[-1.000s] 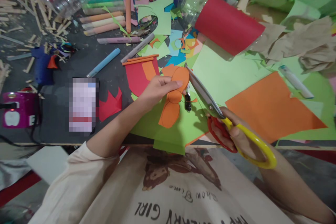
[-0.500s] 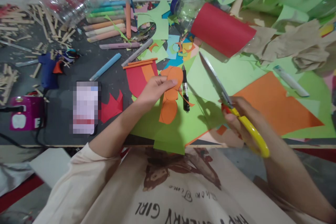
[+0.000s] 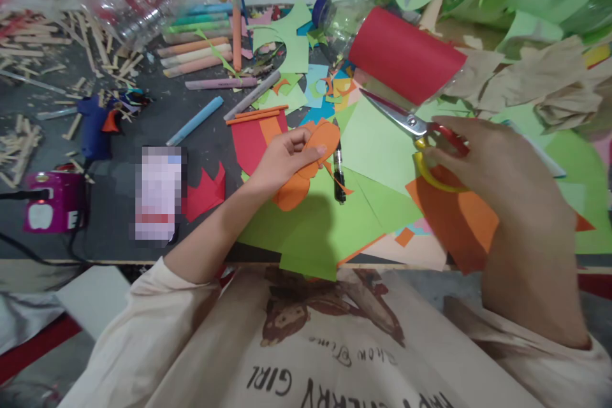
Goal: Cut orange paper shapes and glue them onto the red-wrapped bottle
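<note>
Pinched between the thumb and fingers of my left hand (image 3: 291, 156) is an orange paper cutout (image 3: 324, 139) with rounded lobes; part of it hides behind the fingers. My right hand (image 3: 482, 162) grips scissors (image 3: 411, 121) by their red and yellow handles. Their blades look nearly closed and point up and left, apart from the cutout. A black pen (image 3: 339, 169) lies just right of the cutout, on green paper (image 3: 306, 236). Below my right hand lies a sheet of orange paper (image 3: 449, 223). Beside my left hand is a red paper piece with an orange stripe (image 3: 248, 146).
A bottle wrapped in red paper (image 3: 406, 54) lies at the back. Markers (image 3: 196, 54), a blue glue gun (image 3: 93, 127), wooden sticks (image 3: 23, 44) and a phone (image 3: 159, 194) occupy the left. Crumpled brown paper (image 3: 564, 95) is at the right. The table edge runs close to my body.
My right hand has turned and moved up and right, swinging the scissors to a flatter angle. The orange cutout has tilted in my left hand, its lower lobe shifting left.
</note>
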A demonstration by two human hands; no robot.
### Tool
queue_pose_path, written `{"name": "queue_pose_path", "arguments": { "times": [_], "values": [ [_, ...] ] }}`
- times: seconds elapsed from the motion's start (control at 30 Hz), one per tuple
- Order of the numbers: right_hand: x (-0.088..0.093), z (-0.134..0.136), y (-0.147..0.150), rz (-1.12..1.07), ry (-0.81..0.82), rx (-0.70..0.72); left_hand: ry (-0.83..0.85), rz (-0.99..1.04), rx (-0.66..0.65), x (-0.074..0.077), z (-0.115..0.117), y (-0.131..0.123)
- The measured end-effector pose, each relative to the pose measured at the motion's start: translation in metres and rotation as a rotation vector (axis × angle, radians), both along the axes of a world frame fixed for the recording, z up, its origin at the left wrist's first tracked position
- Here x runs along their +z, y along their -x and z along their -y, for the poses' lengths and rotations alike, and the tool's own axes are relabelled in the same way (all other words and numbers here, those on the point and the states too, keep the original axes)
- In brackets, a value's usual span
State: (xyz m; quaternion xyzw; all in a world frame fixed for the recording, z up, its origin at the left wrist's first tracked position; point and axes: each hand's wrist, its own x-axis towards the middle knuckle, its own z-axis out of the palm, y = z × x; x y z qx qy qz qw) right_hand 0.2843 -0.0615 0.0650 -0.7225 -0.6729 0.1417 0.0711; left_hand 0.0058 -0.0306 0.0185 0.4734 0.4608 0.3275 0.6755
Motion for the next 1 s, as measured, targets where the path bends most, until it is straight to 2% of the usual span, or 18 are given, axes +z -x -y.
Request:
{"name": "queue_pose_path", "arguments": {
  "times": [0.07, 0.13, 0.2, 0.27, 0.4, 0.53, 0.63, 0.77, 0.9, 1.0],
  "values": [
    [0.006, -0.002, 0.013, -0.033, -0.113, -0.040, -0.023, -0.006, -0.013, 0.000, -0.001, 0.001],
    [0.006, -0.002, 0.034, -0.297, -0.212, -0.028, -0.057, -0.014, -0.039, 0.001, -0.001, 0.001],
    [-0.004, -0.002, 0.060, -0.705, -0.042, 0.123, -0.092, -0.029, -0.092, 0.002, -0.002, 0.000],
    [-0.018, -0.001, 0.083, -0.936, 0.048, 0.157, -0.110, -0.060, -0.164, 0.002, -0.001, 0.000],
    [-0.045, -0.001, 0.102, -1.146, 0.090, 0.154, -0.118, -0.120, -0.268, 0.003, 0.001, -0.001],
    [-0.054, -0.005, 0.097, -1.219, 0.008, 0.124, -0.112, -0.150, -0.290, 0.006, -0.001, 0.003],
    [-0.058, -0.011, 0.092, -1.276, -0.045, 0.046, -0.085, -0.147, -0.222, 0.007, -0.006, 0.007],
    [-0.062, -0.017, 0.089, -1.323, -0.004, -0.032, -0.088, -0.111, -0.039, 0.002, -0.014, 0.013],
    [-0.061, -0.019, 0.087, -1.318, 0.025, 0.025, -0.131, -0.034, 0.157, -0.007, -0.023, 0.017],
    [-0.058, -0.019, 0.085, -1.263, 0.075, 0.123, -0.187, 0.016, 0.285, -0.012, -0.026, 0.019]
  ]
}}
